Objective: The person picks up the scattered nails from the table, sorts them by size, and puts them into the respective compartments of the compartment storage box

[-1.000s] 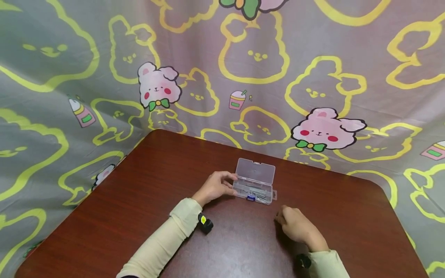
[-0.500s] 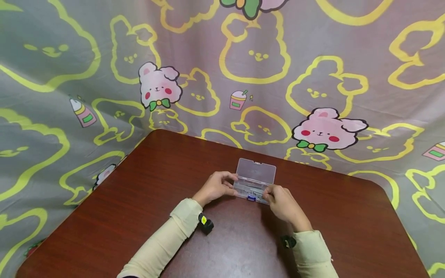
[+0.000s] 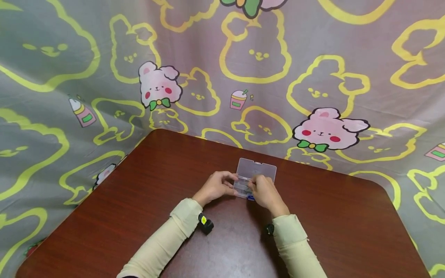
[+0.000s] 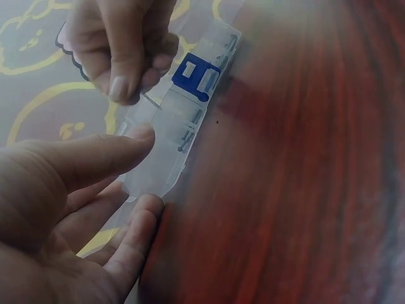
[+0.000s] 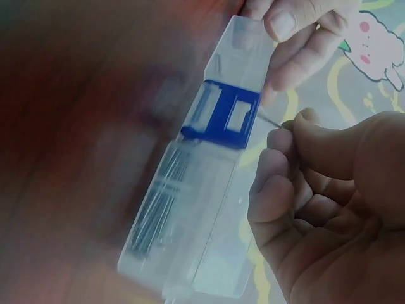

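Observation:
A clear plastic storage box (image 3: 240, 189) with a blue latch (image 5: 224, 114) stands on the table, its lid (image 3: 265, 170) raised at the back. My left hand (image 3: 215, 187) holds the box's left end between thumb and fingers. Above the box, my right hand (image 3: 265, 193) pinches a thin metal rod (image 4: 150, 100), like a nail or screw shank, between thumb and index finger. The rod points down towards the compartments on the left. In the right wrist view, several long silver pieces (image 5: 155, 209) lie in the right part. Small dark metal pieces (image 4: 186, 136) lie nearer the left end.
The brown wooden table (image 3: 167, 166) has a curtain (image 3: 208, 38) with cartoon animals behind it and at its sides. Each wrist wears a small black camera; the left one (image 3: 206, 224) has a yellow mark.
My right hand has moved from the table right of the box to its right end, then left over the middle, now with the rod pinched. The left hand has stayed in place.

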A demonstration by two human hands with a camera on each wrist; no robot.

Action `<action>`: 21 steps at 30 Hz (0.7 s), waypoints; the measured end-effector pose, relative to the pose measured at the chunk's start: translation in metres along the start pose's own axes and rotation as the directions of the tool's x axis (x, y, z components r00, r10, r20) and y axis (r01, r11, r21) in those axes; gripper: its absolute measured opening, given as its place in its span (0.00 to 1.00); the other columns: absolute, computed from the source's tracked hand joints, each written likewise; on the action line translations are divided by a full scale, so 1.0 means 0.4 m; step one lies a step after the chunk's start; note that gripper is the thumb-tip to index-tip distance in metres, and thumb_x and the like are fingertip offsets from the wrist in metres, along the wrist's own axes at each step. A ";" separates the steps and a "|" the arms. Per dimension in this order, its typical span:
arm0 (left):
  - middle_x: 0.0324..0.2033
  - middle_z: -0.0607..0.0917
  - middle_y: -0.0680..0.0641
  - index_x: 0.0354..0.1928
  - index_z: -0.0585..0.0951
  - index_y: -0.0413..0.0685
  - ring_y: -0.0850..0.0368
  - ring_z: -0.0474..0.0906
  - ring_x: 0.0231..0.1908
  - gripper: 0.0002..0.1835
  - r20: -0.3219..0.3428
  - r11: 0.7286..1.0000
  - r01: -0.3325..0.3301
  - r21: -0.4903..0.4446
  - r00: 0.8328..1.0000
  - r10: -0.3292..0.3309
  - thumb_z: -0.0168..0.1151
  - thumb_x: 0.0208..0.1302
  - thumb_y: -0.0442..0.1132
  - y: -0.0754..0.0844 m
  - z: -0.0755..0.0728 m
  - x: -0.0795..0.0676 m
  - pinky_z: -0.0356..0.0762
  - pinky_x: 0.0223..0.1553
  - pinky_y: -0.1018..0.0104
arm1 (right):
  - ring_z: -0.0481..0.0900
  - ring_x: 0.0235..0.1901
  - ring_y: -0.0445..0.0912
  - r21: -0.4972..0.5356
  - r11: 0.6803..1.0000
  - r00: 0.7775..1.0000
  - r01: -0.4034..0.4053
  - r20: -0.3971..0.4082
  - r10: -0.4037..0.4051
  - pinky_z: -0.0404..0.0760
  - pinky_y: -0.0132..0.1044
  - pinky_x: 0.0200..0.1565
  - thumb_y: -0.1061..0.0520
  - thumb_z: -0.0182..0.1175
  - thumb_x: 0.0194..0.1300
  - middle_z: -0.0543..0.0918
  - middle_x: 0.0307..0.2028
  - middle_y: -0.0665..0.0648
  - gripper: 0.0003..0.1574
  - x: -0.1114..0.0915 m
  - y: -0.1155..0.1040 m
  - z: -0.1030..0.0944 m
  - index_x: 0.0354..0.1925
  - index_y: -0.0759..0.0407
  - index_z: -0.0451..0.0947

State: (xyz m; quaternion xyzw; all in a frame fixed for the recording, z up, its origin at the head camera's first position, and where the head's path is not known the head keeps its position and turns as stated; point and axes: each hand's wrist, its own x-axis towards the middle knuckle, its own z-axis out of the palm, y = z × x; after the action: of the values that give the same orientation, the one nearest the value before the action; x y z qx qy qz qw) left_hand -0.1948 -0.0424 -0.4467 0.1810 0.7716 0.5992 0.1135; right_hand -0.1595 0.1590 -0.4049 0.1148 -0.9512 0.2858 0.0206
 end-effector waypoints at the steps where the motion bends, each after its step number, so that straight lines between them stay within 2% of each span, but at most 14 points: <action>1: 0.60 0.82 0.46 0.48 0.84 0.38 0.52 0.83 0.39 0.22 0.001 1.000 -0.001 0.001 1.000 0.001 0.79 0.49 0.26 0.000 0.000 -0.001 0.81 0.38 0.65 | 0.69 0.20 0.43 -0.001 1.000 1.000 -0.008 0.008 0.008 0.70 0.37 0.25 0.62 0.60 0.72 0.72 0.20 0.49 0.13 0.003 -0.004 0.003 0.28 0.61 0.80; 7: 0.60 0.82 0.47 0.47 0.85 0.40 0.51 0.83 0.39 0.22 0.004 1.000 0.003 0.016 1.000 -0.003 0.79 0.48 0.26 -0.001 0.006 -0.005 0.81 0.38 0.65 | 0.73 0.24 0.44 -0.015 1.000 0.999 -0.021 0.027 0.021 0.75 0.40 0.29 0.61 0.63 0.71 0.79 0.24 0.49 0.11 0.007 -0.013 0.015 0.29 0.58 0.83; 16: 0.61 0.81 0.46 0.47 0.85 0.38 0.50 0.83 0.39 0.21 0.005 1.000 -0.013 0.020 1.000 0.013 0.78 0.48 0.25 0.002 0.012 -0.002 0.81 0.37 0.67 | 0.73 0.26 0.44 -0.015 0.999 0.999 0.033 0.010 -0.032 0.73 0.39 0.29 0.62 0.67 0.66 0.78 0.24 0.47 0.07 0.001 -0.012 0.023 0.30 0.52 0.84; 21: 0.63 0.79 0.47 0.53 0.84 0.40 0.52 0.82 0.40 0.25 0.010 0.998 -0.010 0.064 1.000 0.009 0.79 0.50 0.27 0.004 0.012 -0.010 0.81 0.38 0.67 | 0.74 0.26 0.43 0.020 0.999 0.999 0.040 -0.023 -0.039 0.74 0.39 0.30 0.59 0.66 0.68 0.81 0.27 0.47 0.04 -0.014 -0.008 0.005 0.35 0.54 0.86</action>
State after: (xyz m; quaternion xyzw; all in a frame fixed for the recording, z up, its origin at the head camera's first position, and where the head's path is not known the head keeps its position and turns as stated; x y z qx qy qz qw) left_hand -0.1891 -0.0393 -0.4464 0.1910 0.7890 0.5737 0.1087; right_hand -0.1534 0.1566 -0.4054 0.1306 -0.9454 0.2965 0.0357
